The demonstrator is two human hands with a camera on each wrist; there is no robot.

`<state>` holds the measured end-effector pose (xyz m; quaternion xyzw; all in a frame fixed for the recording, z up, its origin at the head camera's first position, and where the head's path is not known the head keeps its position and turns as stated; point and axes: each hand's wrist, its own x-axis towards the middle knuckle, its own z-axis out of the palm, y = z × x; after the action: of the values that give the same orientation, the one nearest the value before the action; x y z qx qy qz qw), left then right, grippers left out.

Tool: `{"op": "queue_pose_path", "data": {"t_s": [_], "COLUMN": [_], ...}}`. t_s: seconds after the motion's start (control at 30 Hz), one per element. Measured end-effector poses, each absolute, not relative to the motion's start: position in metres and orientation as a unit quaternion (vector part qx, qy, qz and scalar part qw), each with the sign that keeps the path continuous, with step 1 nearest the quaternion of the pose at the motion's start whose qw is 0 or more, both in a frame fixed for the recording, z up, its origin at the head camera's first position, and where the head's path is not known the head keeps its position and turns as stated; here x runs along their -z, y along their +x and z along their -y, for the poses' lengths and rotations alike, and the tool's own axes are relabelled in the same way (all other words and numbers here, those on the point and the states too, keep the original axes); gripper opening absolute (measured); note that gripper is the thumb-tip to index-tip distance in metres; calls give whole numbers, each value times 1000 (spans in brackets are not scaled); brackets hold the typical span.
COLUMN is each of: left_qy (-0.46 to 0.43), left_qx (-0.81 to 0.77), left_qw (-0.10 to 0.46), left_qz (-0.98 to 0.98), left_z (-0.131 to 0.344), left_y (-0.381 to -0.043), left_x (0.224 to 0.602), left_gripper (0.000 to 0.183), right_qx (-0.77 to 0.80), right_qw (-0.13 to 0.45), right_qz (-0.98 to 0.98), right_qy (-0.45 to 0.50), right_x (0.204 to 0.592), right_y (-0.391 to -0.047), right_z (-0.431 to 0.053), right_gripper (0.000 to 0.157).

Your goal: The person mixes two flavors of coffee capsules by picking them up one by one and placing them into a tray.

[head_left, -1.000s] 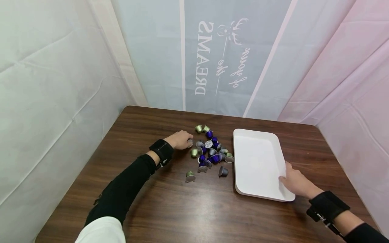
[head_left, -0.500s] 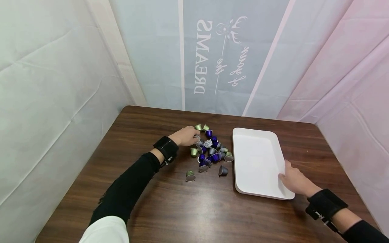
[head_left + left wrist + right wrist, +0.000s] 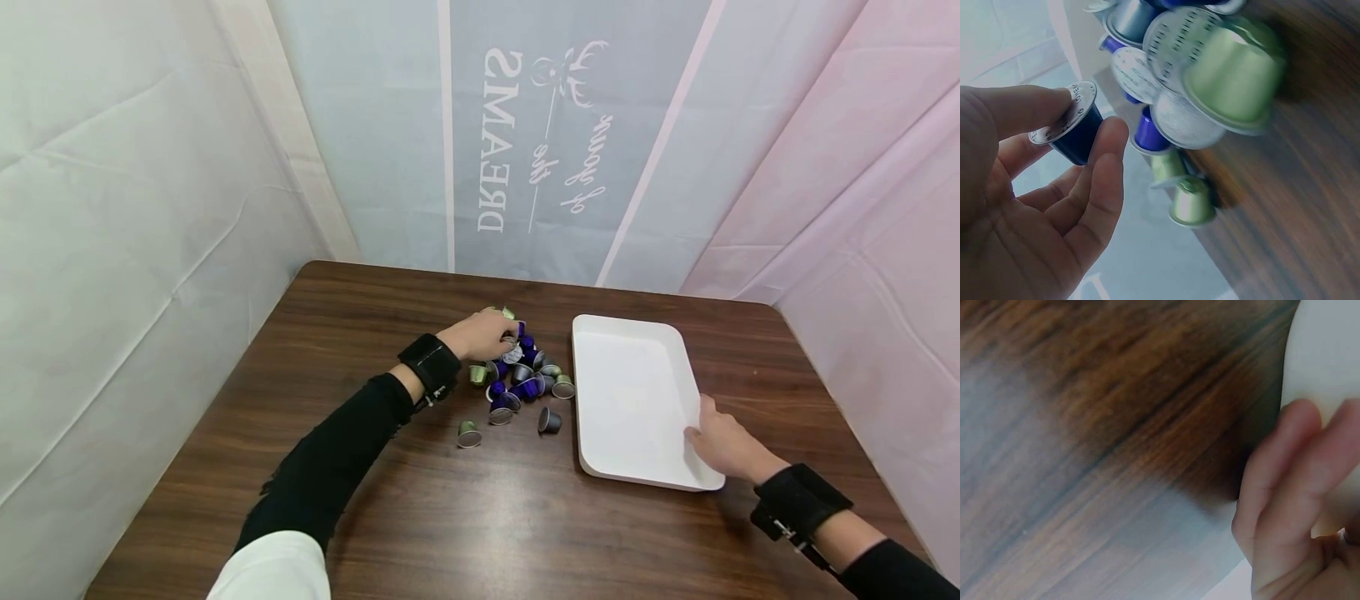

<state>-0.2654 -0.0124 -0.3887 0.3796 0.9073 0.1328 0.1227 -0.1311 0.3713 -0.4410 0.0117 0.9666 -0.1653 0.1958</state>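
Observation:
My left hand (image 3: 480, 335) is above the far left part of a loose pile of coffee capsules. In the left wrist view, its thumb and fingers pinch a dark blue coffee capsule (image 3: 1079, 137) by the pale printed lid and the body; in the head view the hand mostly hides it. Beneath and beside it lie green, blue and grey capsules, among them a green capsule (image 3: 1235, 78). My right hand (image 3: 727, 440) grips the right side wall of a white tray (image 3: 633, 400), thumb inside the rim and fingers outside.
The pile sits just left of the tray on a brown wooden table (image 3: 420, 517). A green capsule (image 3: 468, 434) and a dark grey capsule (image 3: 550, 420) lie nearer the front. Pale cloth (image 3: 375, 125) hangs behind the table's far edge and at both sides.
My left hand has moved right and slightly away from me, over the pile, with the capsule in its fingers. The right hand keeps its hold on the tray.

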Motion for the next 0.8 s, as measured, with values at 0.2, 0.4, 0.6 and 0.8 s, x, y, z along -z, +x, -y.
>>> {"op": "queue_pose_path", "data": {"t_s": [0.2, 0.4, 0.6, 0.8], "left_qy": [392, 406, 420, 438], "left_qx": [-125, -136, -136, -138], "left_qw": [114, 118, 128, 141], "left_qz": [-904, -896, -888, -877], "left_z": [-2, -18, -38, -57], "left_y": [-264, -260, -257, -252], "left_x": [384, 376, 374, 369], "left_gripper": [12, 13, 16, 19], "right_qx": [169, 168, 169, 166], "right_qw": [195, 192, 195, 197], "right_qz": [-966, -967, -966, -966], "right_qy": [17, 12, 17, 22], "right_x": [441, 442, 442, 442], "right_y": [-131, -130, -131, -132], "right_z": [-370, -371, -371, -371], "right_gripper": [67, 66, 67, 66]}}
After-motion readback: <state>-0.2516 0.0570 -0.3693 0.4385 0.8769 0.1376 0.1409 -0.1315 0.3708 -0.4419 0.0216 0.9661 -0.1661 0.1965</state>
